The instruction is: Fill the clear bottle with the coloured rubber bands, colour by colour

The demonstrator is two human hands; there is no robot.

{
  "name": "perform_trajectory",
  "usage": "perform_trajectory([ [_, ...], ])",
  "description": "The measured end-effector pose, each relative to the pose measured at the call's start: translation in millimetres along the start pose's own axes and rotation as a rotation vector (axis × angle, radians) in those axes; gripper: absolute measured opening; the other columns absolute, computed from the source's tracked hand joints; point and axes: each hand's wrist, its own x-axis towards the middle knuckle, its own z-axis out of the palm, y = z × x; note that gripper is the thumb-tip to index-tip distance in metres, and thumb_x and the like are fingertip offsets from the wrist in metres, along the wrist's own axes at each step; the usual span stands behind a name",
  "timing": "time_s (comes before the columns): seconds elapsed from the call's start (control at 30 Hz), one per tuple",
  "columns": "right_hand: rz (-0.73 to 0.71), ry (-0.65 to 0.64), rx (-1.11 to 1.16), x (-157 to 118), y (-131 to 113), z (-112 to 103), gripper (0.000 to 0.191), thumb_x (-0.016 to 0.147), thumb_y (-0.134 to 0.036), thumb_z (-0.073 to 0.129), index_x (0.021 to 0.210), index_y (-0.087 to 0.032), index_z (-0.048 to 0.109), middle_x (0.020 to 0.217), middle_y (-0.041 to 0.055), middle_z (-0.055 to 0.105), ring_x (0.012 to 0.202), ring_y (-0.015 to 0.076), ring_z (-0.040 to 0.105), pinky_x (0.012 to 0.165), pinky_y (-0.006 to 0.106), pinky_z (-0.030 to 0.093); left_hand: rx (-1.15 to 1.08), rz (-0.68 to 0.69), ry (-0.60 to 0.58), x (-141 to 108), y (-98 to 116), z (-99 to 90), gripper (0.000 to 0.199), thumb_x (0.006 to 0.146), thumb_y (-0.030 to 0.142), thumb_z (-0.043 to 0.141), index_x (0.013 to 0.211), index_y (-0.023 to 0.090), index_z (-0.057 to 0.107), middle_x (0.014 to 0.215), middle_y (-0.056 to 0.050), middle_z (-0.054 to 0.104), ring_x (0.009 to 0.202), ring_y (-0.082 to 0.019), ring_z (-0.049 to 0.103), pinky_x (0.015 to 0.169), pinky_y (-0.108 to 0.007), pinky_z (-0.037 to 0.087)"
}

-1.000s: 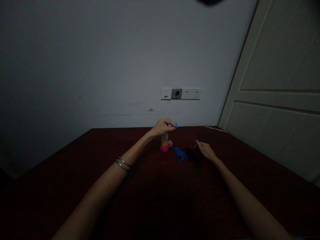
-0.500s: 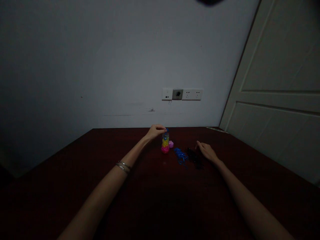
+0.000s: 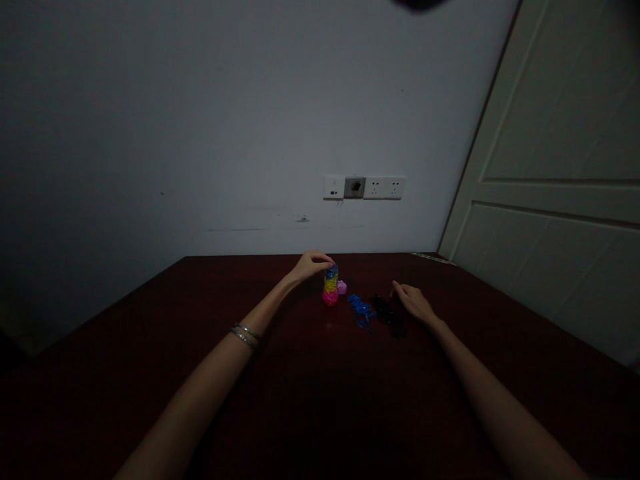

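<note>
A bottle (image 3: 331,288) layered pink, yellow and blue stands upright on the bench (image 3: 300,373), just left of a pink cap (image 3: 342,287). At its mouth, the left hand (image 3: 306,268) keeps a narrow grip, any hold hidden; light, straight-down pressure should avoid tipping. Rightward lie a blue pile (image 3: 360,311) and black pile (image 3: 389,317), the right hand (image 3: 414,301) alongside, grip unclear.

The left hand (image 3: 311,265), stretched over the bottle (image 3: 331,291) a second ago with its fingertips beyond the right side, now sits left of it, fingertips at its mouth. The blue strip (image 3: 331,271), half a second ago poking above the bottle's mouth, now shows inside its neck.
</note>
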Motion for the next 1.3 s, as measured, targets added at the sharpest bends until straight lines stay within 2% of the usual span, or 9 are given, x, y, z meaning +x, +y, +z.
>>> perform_trajectory([
  [0.17, 0.01, -0.007, -0.005, 1.8, 1.7, 1.0, 0.057, 0.084, -0.056, 0.021, 0.072, -0.02, 0.064, 0.08, 0.0071, 0.065, 0.077, 0.0211, 0.059, 0.073, 0.03, 0.04, -0.144, -0.059, 0.055, -3.3, -6.5, 0.3, 0.015, 0.065, 0.019, 0.057, 0.074, 0.013, 0.068, 0.081, -0.005, 0.065, 0.081, -0.016, 0.056, 0.077, -0.028, 0.042],
  [0.27, 0.003, 0.002, -0.009, 1.6, 1.6, 1.6, 0.056, 0.084, -0.055, 0.023, 0.071, -0.02, 0.064, 0.08, 0.0073, 0.066, 0.077, 0.0211, 0.06, 0.073, 0.03, 0.041, -0.243, -0.097, 0.08, -7.6, -15.7, 1.3, 0.025, 0.063, 0.018, 0.056, 0.085, 0.013, 0.066, 0.086, -0.005, 0.064, 0.08, -0.016, 0.055, 0.075, -0.028, 0.042],
  [0.37, -0.01, 0.007, -0.01, 2.0, 2.1, 1.5, 0.055, 0.084, -0.053, 0.024, 0.071, -0.019, 0.064, 0.079, 0.0077, 0.067, 0.076, 0.0209, 0.06, 0.073, 0.03, 0.042, -0.302, -0.102, 0.029, -13.1, -25.2, 2.7, 0.037, 0.062, 0.018, 0.059, 0.098, 0.013, 0.062, 0.086, -0.004, 0.061, 0.078, -0.014, 0.054, 0.073, -0.027, 0.041],
  [0.5, -0.086, -0.019, -0.01, 4.6, 0.2, -3.2, 0.048, 0.083, -0.051, 0.032, 0.076, -0.018, 0.066, 0.085, 0.0086, 0.067, 0.08, 0.0215, 0.06, 0.073, 0.03, 0.043, -0.279, -0.109, -0.029, -20.9, -32.1, 0.4, 0.047, 0.057, 0.018, 0.065, 0.104, 0.013, 0.059, 0.084, -0.003, 0.057, 0.076, -0.013, 0.051, 0.07, -0.025, 0.039],
  [0.63, -0.157, -0.029, -0.001, 4.5, -16.9, -9.6, 0.036, 0.077, -0.046, 0.046, 0.086, -0.017, 0.067, 0.094, 0.0087, 0.066, 0.085, 0.0217, 0.059, 0.074, 0.03, 0.044, -0.246, -0.162, 0.0, -28.1, -35.1, -10.9, 0.045, 0.061, 0.021, 0.06, 0.106, 0.015, 0.057, 0.086, -0.002, 0.055, 0.076, -0.012, 0.051, 0.064, -0.022, 0.038],
  [0.73, -0.262, -0.112, 0.01, -0.5, -40.4, -8.6, 0.031, 0.075, -0.042, 0.051, 0.086, -0.019, 0.068, 0.093, 0.0076, 0.065, 0.083, 0.0201, 0.058, 0.075, 0.031, 0.044, -0.212, -0.23, 0.04, -32.7, -43.0, -20.2, 0.044, 0.062, 0.022, 0.055, 0.106, 0.016, 0.057, 0.086, -0.002, 0.056, 0.074, -0.012, 0.051, 0.059, -0.021, 0.037],
  [0.93, -0.459, -0.238, -0.104, -16.2, -78.9, 5.6, 0.047, 0.07, -0.05, 0.059, 0.106, -0.021, 0.064, 0.103, 0.0113, 0.058, 0.1, 0.0253, 0.048, 0.085, 0.038, 0.04, -0.173, -0.356, 0.162, -43.1, -73.9, -27.9, 0.037, 0.063, 0.023, 0.053, 0.098, 0.015, 0.06, 0.077, -0.002, 0.058, 0.065, -0.01, 0.049, 0.052, -0.018, 0.034],
  [1.1, -0.498, -0.293, -0.179, -21.6, -84.8, 10.8, 0.042, 0.073, -0.045, 0.058, 0.106, -0.02, 0.064, 0.099, 0.0121, 0.058, 0.096, 0.026, 0.048, 0.084, 0.039, 0.04, -0.183, -0.445, 0.203, -53.6, -86.2, -29.0, 0.035, 0.061, 0.022, 0.053, 0.094, 0.014, 0.062, 0.077, -0.003, 0.059, 0.059, -0.008, 0.048, 0.047, -0.017, 0.033],
  [1.3, -0.517, -0.312, -0.137, -21.6, -84.9, 11.3, 0.028, 0.079, -0.037, 0.052, 0.097, -0.02, 0.065, 0.094, 0.0079, 0.061, 0.091, 0.0224, 0.052, 0.083, 0.034, 0.041, -0.194, -0.464, 0.226, -58.5, -82.0, -25.0, 0.03, 0.059, 0.018, 0.054, 0.086, 0.012, 0.065, 0.07, -0.003, 0.061, 0.054, -0.008, 0.048, 0.047, -0.018, 0.034],
])
